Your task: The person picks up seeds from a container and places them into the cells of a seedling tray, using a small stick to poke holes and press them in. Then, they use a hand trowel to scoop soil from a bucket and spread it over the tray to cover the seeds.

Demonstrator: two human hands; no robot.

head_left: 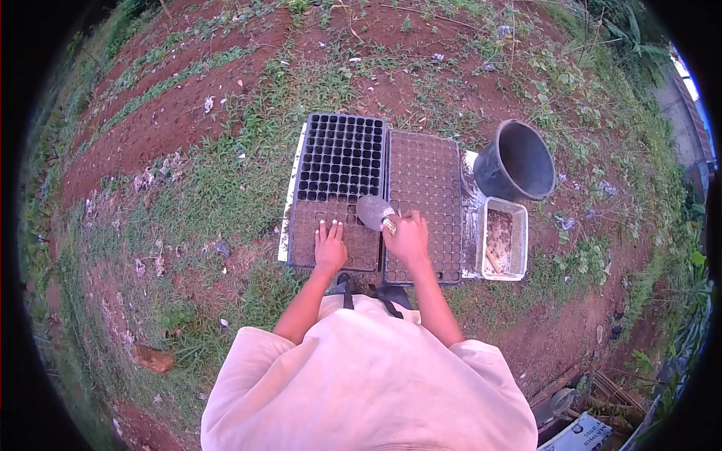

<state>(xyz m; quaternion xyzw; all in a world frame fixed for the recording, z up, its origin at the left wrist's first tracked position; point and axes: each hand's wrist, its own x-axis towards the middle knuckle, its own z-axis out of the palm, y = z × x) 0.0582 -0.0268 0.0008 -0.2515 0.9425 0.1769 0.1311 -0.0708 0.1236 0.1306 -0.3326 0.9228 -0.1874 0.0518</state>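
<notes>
My right hand [408, 238] is closed around the handle of a hand trowel [374, 213], whose grey blade lies over the left seedling tray [341, 154] near its right edge. That black tray has bare cells in its far part and brown soil over its near part. On this soil rests my left hand [331, 245], its fingers stretched out and pointing away from me. Beside it on the right is a second seedling tray [424, 174], its cells filled with soil up to the rims. The trowel's handle is mostly hidden in my fist.
A dark bucket [516, 160] stands tilted to the right of the trays. Nearer to me is a white basket [523, 240] with some soil and a small stick inside. Under the trays shows a soil-stained white board [471, 218]. Weedy ground and red soil beds [150, 113] surround everything.
</notes>
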